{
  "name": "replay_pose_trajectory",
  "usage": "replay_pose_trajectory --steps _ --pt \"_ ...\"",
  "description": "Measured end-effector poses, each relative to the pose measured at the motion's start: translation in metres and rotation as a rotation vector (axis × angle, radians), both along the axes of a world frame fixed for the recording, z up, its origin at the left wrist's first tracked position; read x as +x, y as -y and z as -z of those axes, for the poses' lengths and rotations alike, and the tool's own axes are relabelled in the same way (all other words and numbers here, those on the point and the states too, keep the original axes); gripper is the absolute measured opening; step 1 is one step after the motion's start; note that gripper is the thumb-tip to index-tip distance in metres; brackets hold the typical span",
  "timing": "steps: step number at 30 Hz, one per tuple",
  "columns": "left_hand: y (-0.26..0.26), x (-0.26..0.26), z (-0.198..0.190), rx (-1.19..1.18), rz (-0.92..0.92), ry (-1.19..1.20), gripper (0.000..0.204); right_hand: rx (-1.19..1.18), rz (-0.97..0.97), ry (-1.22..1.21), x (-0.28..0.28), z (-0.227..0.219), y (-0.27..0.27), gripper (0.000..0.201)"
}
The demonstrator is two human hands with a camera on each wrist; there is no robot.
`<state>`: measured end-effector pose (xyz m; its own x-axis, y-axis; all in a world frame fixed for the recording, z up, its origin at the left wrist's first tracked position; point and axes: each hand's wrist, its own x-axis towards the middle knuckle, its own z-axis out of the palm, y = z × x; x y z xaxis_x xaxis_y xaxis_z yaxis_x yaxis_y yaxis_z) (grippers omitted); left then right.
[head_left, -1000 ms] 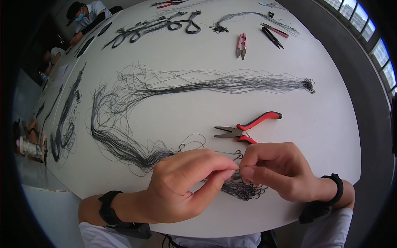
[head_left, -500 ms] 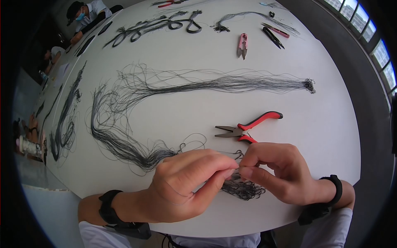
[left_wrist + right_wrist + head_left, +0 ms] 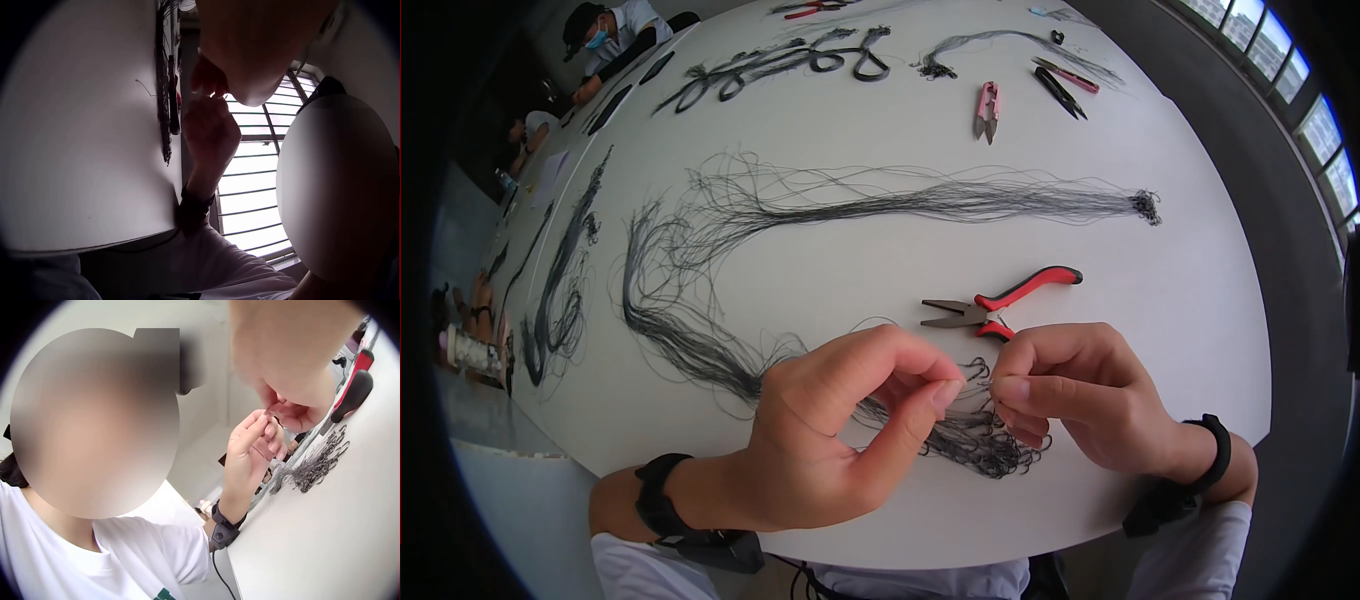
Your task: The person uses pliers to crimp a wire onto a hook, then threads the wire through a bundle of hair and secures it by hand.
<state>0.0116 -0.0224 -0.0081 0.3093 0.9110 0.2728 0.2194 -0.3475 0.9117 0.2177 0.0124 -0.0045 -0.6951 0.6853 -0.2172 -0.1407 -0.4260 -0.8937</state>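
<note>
A thin dark fishing line crosses the palm side of my left hand (image 3: pixel 840 430). Its thumb and forefinger meet in a pinch on the line. Just to the right, my right hand (image 3: pixel 1090 400) pinches a small thin dark thing between thumb and forefinger, mostly hidden by the fingers. A narrow gap separates the two sets of fingertips. Under the hands lies a bundle of dark lines with fish hooks (image 3: pixel 995 455) at its end, partly covered by the left hand; the hooks (image 3: pixel 312 472) also show in the right wrist view. Behind the right hand lie red-and-black pliers (image 3: pixel 970 315).
A second long bundle of lines (image 3: pixel 940 205) stretches across the table (image 3: pixel 1180 320). Farther back lie pink thread snips (image 3: pixel 988 110), black snips (image 3: pixel 1060 92) and looped bundles (image 3: pixel 790 65). At the far left a masked person (image 3: pixel 615 40) sits at the table.
My fingertips have moved apart from nearly touching. The left hand has tilted, its thumb and forefinger forming a wider loop. The right hand has risen slightly, and more hooks show between the hands.
</note>
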Motion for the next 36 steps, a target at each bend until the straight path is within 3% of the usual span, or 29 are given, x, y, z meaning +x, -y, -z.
replay_pose_trajectory --steps 14,17,20,22,25,26,28,32,34,36 --pt "-0.003 -0.003 -0.006 -0.123 0.001 0.082 0.003 -0.314 0.0 -0.033 0.002 -0.008 -0.008 0.016" --pt "-0.01 -0.006 -0.003 -0.158 0.035 0.105 0.004 -0.19 0.024 0.019 0.003 -0.009 -0.01 0.016" --pt "-0.024 -0.01 -0.002 -0.045 0.091 0.285 0.01 0.023 0.097 0.163 0.006 -0.011 -0.018 0.017" --pt "-0.033 -0.02 -0.011 -0.079 0.06 0.397 0.013 0.322 0.11 0.31 0.012 -0.012 -0.028 0.014" --pt "-0.053 -0.038 -0.014 -0.072 -0.128 0.72 0.02 0.506 0.237 0.502 0.033 -0.011 -0.051 0.014" --pt "-0.061 -0.048 -0.012 -0.068 -0.134 0.722 0.02 0.526 0.28 0.575 0.041 -0.01 -0.061 0.014" --pt "-0.075 -0.073 -0.008 -0.159 -0.271 0.976 0.027 0.561 0.36 0.702 0.058 -0.006 -0.079 0.014" --pt "-0.096 -0.111 0.009 -0.153 -0.411 1.003 0.038 0.582 0.455 0.876 0.084 -0.005 -0.099 0.015" --pt "-0.101 -0.124 0.012 -0.224 -0.559 1.147 0.049 0.611 0.478 1.0 0.096 -0.003 -0.106 0.017" --pt "-0.101 -0.128 0.011 -0.222 -0.58 1.206 0.053 0.602 0.49 1.041 0.106 0.0 -0.112 0.017"
